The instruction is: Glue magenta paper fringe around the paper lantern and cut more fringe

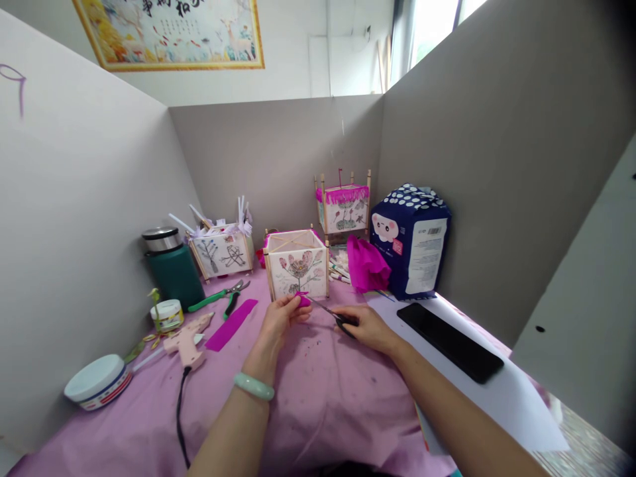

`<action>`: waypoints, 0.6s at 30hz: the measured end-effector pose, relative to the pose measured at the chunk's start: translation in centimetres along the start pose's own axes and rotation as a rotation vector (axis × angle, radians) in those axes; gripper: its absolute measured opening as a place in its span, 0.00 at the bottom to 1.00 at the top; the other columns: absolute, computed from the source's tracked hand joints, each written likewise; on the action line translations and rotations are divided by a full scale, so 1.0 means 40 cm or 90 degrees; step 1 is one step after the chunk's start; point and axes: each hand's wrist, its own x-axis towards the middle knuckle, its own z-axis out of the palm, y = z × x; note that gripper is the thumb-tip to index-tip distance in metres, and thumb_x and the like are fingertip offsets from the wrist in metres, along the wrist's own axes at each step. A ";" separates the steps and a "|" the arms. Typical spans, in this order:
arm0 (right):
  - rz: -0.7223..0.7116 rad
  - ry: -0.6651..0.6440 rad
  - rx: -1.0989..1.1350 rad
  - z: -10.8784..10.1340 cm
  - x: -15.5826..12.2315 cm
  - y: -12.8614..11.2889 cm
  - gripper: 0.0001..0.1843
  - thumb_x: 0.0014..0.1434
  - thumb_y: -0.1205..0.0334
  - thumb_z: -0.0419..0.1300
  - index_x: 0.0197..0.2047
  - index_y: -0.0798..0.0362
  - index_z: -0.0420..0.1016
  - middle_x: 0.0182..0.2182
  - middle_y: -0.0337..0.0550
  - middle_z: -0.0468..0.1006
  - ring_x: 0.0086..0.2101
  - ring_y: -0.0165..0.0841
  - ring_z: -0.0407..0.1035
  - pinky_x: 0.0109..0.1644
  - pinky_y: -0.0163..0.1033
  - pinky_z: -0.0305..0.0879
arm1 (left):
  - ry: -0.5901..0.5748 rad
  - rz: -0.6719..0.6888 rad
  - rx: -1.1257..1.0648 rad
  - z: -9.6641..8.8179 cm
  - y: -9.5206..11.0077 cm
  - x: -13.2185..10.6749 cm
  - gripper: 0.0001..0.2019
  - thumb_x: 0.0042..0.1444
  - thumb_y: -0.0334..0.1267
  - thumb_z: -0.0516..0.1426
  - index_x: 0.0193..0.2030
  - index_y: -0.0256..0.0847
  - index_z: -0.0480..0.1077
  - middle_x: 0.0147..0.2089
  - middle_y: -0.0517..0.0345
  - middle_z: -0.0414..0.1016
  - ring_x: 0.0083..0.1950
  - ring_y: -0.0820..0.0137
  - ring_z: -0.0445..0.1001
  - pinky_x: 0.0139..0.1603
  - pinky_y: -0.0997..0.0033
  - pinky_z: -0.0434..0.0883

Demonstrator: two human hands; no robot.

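My left hand (283, 319) pinches a small folded piece of magenta crepe paper (303, 301) in front of the nearer box. My right hand (365, 326) is closed round the black handles of a pair of scissors (346, 324), whose blades point left and reach the paper's edge. Just beyond the hands stands a square white box (299, 268) with wooden corner sticks and a flower drawing on its front. Left of my left hand, a flat magenta paper strip (232, 325) lies on the cloth.
A pink glue gun (187, 341), green-handled pliers (221, 296), a dark green flask (173, 271) and a white tub (98, 382) stand or lie at left. Behind are a fringed box (346, 211) and crumpled magenta paper (366, 264). At right are a blue package (412, 242) and a black phone (450, 341).
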 end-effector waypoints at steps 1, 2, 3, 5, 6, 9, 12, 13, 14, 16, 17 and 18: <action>0.002 -0.004 0.004 0.000 0.000 -0.001 0.19 0.54 0.64 0.61 0.51 0.48 0.77 0.43 0.41 0.81 0.39 0.36 0.75 0.45 0.37 0.70 | 0.009 0.001 -0.015 -0.002 0.002 0.001 0.03 0.58 0.27 0.57 0.33 0.30 0.70 0.29 0.47 0.79 0.27 0.69 0.79 0.28 0.75 0.76; 0.002 -0.008 0.007 -0.001 -0.001 -0.002 0.19 0.54 0.64 0.61 0.51 0.48 0.77 0.42 0.41 0.81 0.39 0.36 0.74 0.45 0.37 0.70 | 0.014 0.001 -0.028 -0.003 0.003 0.001 0.03 0.58 0.27 0.56 0.34 0.30 0.70 0.29 0.47 0.79 0.28 0.69 0.79 0.28 0.75 0.76; 0.002 -0.011 0.010 -0.001 -0.001 -0.003 0.19 0.54 0.65 0.61 0.50 0.49 0.77 0.42 0.41 0.81 0.39 0.35 0.74 0.44 0.36 0.70 | 0.017 0.002 -0.038 -0.004 0.004 0.001 0.03 0.58 0.27 0.56 0.34 0.31 0.69 0.29 0.48 0.79 0.28 0.70 0.79 0.28 0.75 0.76; 0.002 -0.012 0.012 -0.003 -0.002 -0.006 0.19 0.54 0.64 0.61 0.50 0.49 0.77 0.42 0.41 0.81 0.38 0.35 0.74 0.44 0.36 0.69 | 0.014 0.002 -0.047 -0.005 0.005 0.002 0.03 0.59 0.26 0.55 0.34 0.31 0.69 0.29 0.48 0.79 0.27 0.70 0.79 0.28 0.75 0.76; 0.001 -0.010 0.011 -0.003 -0.002 -0.008 0.19 0.54 0.64 0.61 0.50 0.49 0.77 0.42 0.41 0.81 0.38 0.35 0.74 0.44 0.36 0.69 | 0.010 0.001 -0.048 -0.006 0.004 0.003 0.03 0.59 0.26 0.55 0.34 0.31 0.69 0.29 0.49 0.79 0.27 0.70 0.79 0.28 0.75 0.76; -0.005 -0.009 -0.001 -0.004 -0.001 -0.011 0.19 0.53 0.63 0.63 0.50 0.50 0.77 0.41 0.42 0.81 0.38 0.36 0.74 0.43 0.36 0.69 | -0.007 -0.006 -0.041 -0.007 0.001 0.006 0.03 0.58 0.27 0.56 0.34 0.31 0.70 0.28 0.49 0.79 0.27 0.70 0.78 0.28 0.75 0.76; -0.007 -0.011 -0.010 -0.004 -0.001 -0.014 0.19 0.53 0.63 0.62 0.50 0.50 0.77 0.41 0.42 0.81 0.37 0.35 0.74 0.43 0.36 0.69 | -0.032 -0.015 -0.021 -0.008 -0.004 0.009 0.02 0.58 0.28 0.57 0.34 0.30 0.71 0.28 0.48 0.78 0.27 0.70 0.78 0.27 0.75 0.76; -0.007 -0.012 -0.011 -0.004 0.000 -0.015 0.19 0.53 0.63 0.62 0.50 0.50 0.77 0.41 0.41 0.81 0.37 0.35 0.74 0.42 0.36 0.68 | -0.039 -0.017 -0.015 -0.008 -0.005 0.010 0.03 0.58 0.28 0.57 0.34 0.30 0.71 0.27 0.48 0.78 0.27 0.70 0.78 0.27 0.75 0.76; -0.006 -0.013 -0.011 -0.004 0.000 -0.016 0.19 0.53 0.64 0.62 0.50 0.50 0.77 0.41 0.41 0.81 0.37 0.35 0.74 0.42 0.36 0.68 | -0.042 -0.018 -0.010 -0.008 -0.006 0.010 0.03 0.58 0.28 0.57 0.34 0.30 0.71 0.27 0.48 0.78 0.26 0.70 0.78 0.27 0.75 0.76; -0.007 -0.015 -0.011 -0.004 -0.001 -0.018 0.19 0.53 0.65 0.62 0.50 0.49 0.77 0.41 0.40 0.81 0.37 0.35 0.74 0.42 0.36 0.68 | -0.042 -0.018 -0.007 -0.008 -0.007 0.009 0.03 0.58 0.27 0.56 0.34 0.30 0.71 0.27 0.48 0.78 0.26 0.70 0.78 0.27 0.75 0.76; -0.007 -0.016 -0.011 -0.005 -0.001 -0.019 0.19 0.53 0.65 0.62 0.50 0.49 0.77 0.41 0.40 0.81 0.37 0.35 0.74 0.42 0.35 0.68 | -0.041 -0.017 -0.007 -0.008 -0.008 0.009 0.04 0.58 0.27 0.56 0.34 0.30 0.71 0.27 0.48 0.78 0.26 0.70 0.78 0.27 0.75 0.76; -0.008 -0.016 -0.011 -0.005 -0.001 -0.020 0.19 0.53 0.65 0.62 0.50 0.50 0.77 0.41 0.40 0.81 0.37 0.35 0.74 0.42 0.35 0.68 | -0.040 -0.017 -0.007 -0.008 -0.008 0.009 0.04 0.58 0.27 0.56 0.34 0.30 0.71 0.27 0.48 0.78 0.26 0.70 0.78 0.27 0.75 0.76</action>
